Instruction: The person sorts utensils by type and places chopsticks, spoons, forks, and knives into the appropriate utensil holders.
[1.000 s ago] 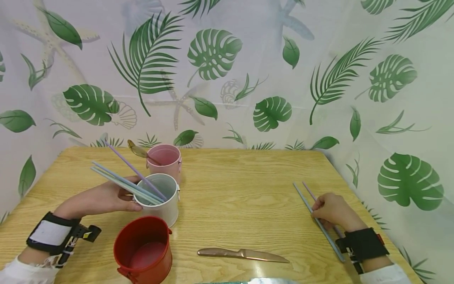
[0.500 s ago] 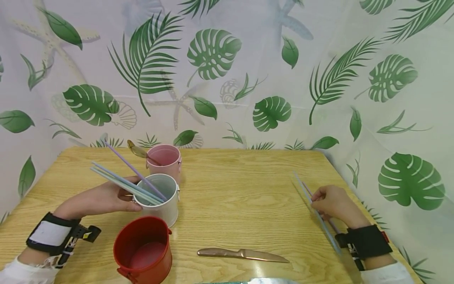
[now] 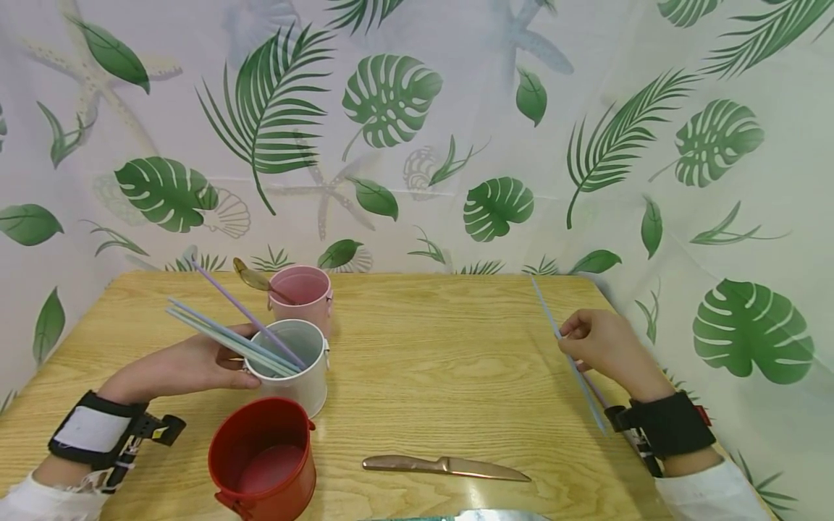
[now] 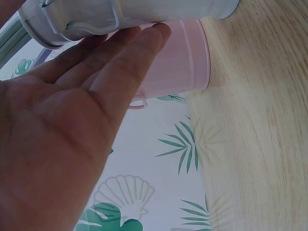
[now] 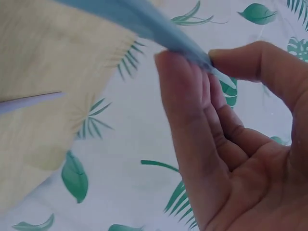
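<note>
My left hand (image 3: 195, 362) grips the white bucket (image 3: 306, 391) by its side, thumb in front and fingers behind. In the left wrist view, the fingers (image 4: 130, 57) lie along its wall. Pale green and blue chopsticks (image 3: 221, 334) and a purple stick (image 3: 228, 293) lean out of it to the left. My right hand (image 3: 606, 351) pinches a light blue chopstick (image 3: 546, 307) between thumb and fingertips, raised over the table's right side. A purple chopstick (image 3: 598, 391) lies on the table under that hand; its tip shows in the right wrist view.
A pink bucket (image 3: 301, 311) with a gold spoon (image 3: 250, 275) stands behind the white one. In front is a red bucket (image 3: 293, 470). A knife (image 3: 446, 465) lies mid-front, and a shiny object (image 3: 498, 515) shows at the bottom edge. A leaf-print cloth hangs behind.
My right hand has lifted the blue chopstick off the table and moved it away from me and slightly left. The purple chopstick stays behind. My left hand and the white bucket have not moved.
</note>
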`<act>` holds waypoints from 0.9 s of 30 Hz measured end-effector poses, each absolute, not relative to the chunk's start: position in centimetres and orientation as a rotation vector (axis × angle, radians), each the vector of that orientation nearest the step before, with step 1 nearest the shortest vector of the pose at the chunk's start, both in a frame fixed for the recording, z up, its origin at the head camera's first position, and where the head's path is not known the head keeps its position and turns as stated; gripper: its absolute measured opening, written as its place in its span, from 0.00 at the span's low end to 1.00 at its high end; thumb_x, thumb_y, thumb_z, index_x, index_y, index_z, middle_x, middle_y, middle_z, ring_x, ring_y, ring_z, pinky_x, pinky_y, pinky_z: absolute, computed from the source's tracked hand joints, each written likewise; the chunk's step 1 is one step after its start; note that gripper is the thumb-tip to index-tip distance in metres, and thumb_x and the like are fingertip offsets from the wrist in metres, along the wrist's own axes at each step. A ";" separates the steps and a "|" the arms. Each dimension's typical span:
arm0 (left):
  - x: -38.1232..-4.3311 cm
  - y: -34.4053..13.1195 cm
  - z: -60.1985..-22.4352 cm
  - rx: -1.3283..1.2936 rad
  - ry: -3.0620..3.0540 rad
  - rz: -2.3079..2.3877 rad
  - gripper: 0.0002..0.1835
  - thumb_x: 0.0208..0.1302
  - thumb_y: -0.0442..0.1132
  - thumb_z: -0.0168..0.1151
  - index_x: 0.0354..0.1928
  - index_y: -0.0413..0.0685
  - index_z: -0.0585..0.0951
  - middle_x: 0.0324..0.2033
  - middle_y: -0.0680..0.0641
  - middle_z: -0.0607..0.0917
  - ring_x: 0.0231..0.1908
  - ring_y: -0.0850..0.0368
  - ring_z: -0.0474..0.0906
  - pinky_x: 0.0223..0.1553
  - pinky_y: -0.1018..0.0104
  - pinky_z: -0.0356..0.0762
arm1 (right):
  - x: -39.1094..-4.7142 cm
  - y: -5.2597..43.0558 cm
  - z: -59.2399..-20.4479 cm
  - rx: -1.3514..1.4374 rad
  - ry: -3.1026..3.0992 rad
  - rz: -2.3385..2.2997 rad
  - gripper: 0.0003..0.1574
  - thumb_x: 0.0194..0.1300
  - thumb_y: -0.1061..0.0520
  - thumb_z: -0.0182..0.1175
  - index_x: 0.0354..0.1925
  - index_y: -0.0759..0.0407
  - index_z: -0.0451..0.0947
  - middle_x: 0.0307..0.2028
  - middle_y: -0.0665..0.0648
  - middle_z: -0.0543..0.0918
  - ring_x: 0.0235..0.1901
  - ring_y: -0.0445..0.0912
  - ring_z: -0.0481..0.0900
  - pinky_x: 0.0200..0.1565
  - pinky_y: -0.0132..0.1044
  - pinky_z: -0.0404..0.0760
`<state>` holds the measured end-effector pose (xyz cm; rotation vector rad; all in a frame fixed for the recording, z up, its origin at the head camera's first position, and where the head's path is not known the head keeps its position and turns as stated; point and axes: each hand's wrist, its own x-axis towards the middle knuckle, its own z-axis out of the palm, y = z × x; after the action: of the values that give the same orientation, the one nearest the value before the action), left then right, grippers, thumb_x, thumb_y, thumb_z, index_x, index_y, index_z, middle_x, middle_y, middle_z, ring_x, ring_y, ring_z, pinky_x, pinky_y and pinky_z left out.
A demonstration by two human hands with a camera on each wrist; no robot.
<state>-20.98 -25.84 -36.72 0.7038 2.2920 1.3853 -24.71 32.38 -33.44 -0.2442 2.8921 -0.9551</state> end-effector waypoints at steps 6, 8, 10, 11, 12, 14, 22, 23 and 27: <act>-21.0 -25.9 -36.7 0.690 2.284 1.382 0.39 0.66 0.37 0.72 0.72 0.29 0.64 0.61 0.32 0.79 0.58 0.41 0.81 0.52 0.61 0.85 | -24.6 30.1 -31.8 -0.327 2.925 -1.013 0.13 0.70 0.60 0.62 0.48 0.67 0.79 0.34 0.59 0.81 0.27 0.50 0.83 0.30 0.38 0.86; -21.1 -25.9 -36.8 0.702 2.263 1.398 0.39 0.67 0.36 0.71 0.72 0.28 0.63 0.62 0.31 0.78 0.58 0.42 0.82 0.52 0.62 0.85 | -24.5 29.2 -31.2 -0.358 2.918 -1.052 0.12 0.70 0.60 0.62 0.48 0.66 0.79 0.35 0.59 0.81 0.29 0.50 0.83 0.31 0.38 0.86; -21.0 -26.0 -36.8 0.706 2.246 1.411 0.39 0.67 0.36 0.71 0.72 0.28 0.63 0.62 0.31 0.78 0.57 0.44 0.82 0.52 0.62 0.85 | -24.3 28.1 -30.7 -0.386 2.907 -1.095 0.11 0.69 0.60 0.62 0.48 0.65 0.79 0.35 0.58 0.81 0.31 0.50 0.83 0.32 0.37 0.86; -21.0 -26.0 -36.8 0.707 2.244 1.415 0.39 0.67 0.36 0.71 0.72 0.28 0.63 0.62 0.31 0.78 0.57 0.44 0.82 0.52 0.62 0.85 | -24.2 27.6 -30.4 -0.410 2.907 -1.111 0.11 0.69 0.60 0.63 0.47 0.65 0.79 0.34 0.58 0.81 0.31 0.49 0.83 0.32 0.37 0.86; -21.0 -26.0 -36.8 0.706 2.243 1.417 0.39 0.67 0.36 0.71 0.72 0.28 0.63 0.62 0.30 0.78 0.58 0.43 0.82 0.52 0.61 0.85 | -24.0 27.0 -30.1 -0.432 2.910 -1.124 0.10 0.69 0.61 0.63 0.47 0.64 0.79 0.34 0.58 0.81 0.32 0.49 0.82 0.32 0.37 0.86; -21.0 -25.9 -36.8 0.704 2.248 1.415 0.39 0.67 0.36 0.71 0.73 0.28 0.63 0.62 0.30 0.77 0.58 0.41 0.81 0.52 0.61 0.85 | -23.9 26.0 -29.6 -0.465 2.917 -1.144 0.09 0.68 0.62 0.63 0.46 0.64 0.80 0.33 0.58 0.81 0.32 0.49 0.82 0.32 0.37 0.86; -21.0 -25.9 -36.8 0.693 2.287 1.385 0.38 0.66 0.38 0.72 0.72 0.29 0.64 0.62 0.32 0.78 0.59 0.39 0.80 0.53 0.61 0.85 | -24.2 22.5 -28.4 -0.631 3.002 -1.149 0.05 0.66 0.63 0.63 0.41 0.58 0.81 0.30 0.55 0.83 0.31 0.49 0.81 0.31 0.38 0.86; -21.0 -25.9 -36.8 0.691 2.291 1.380 0.38 0.66 0.38 0.72 0.72 0.30 0.64 0.62 0.32 0.78 0.59 0.39 0.80 0.53 0.61 0.85 | -24.2 22.2 -28.2 -0.651 3.013 -1.143 0.05 0.65 0.63 0.63 0.41 0.57 0.82 0.30 0.54 0.83 0.31 0.48 0.81 0.31 0.38 0.85; -21.0 -25.9 -36.8 0.706 2.277 1.398 0.39 0.66 0.37 0.72 0.72 0.29 0.64 0.62 0.31 0.78 0.59 0.36 0.80 0.53 0.59 0.85 | -24.2 20.6 -27.7 -0.723 3.045 -1.161 0.06 0.65 0.63 0.65 0.40 0.55 0.82 0.30 0.52 0.83 0.31 0.46 0.81 0.30 0.37 0.83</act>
<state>-21.04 -25.92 -36.84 0.7055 2.2772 1.3976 -24.19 20.62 -27.71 -0.7232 3.0453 -1.1615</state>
